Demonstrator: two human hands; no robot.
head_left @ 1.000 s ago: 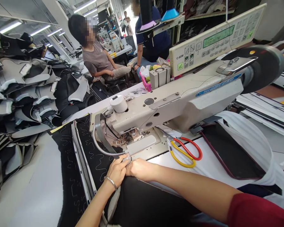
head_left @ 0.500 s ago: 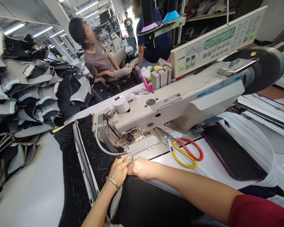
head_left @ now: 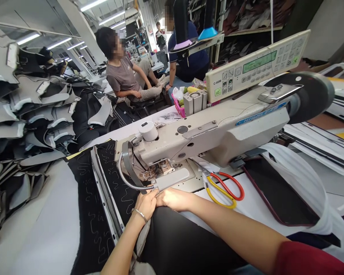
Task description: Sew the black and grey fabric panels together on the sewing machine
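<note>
Lower centre, my left hand (head_left: 145,205) meets the black panel (head_left: 180,242); just right, my right hand (head_left: 172,199) curls at its top edge (fingertips hidden, so I can't tell either grip), below the sewing machine (head_left: 199,131), left of the scissors (head_left: 237,187).

Scissors (head_left: 228,186) with one red and one yellow handle lay on the white surface (head_left: 248,204), near a dark, red-rimmed panel (head_left: 279,193) and a loose white strip (head_left: 309,182). Farther back, a pink basket (head_left: 179,107) held green and yellow items. A person (head_left: 121,78) in a brownish shirt sat beyond, and grey and black pieces (head_left: 50,114) were heaped at the view's left.
</note>
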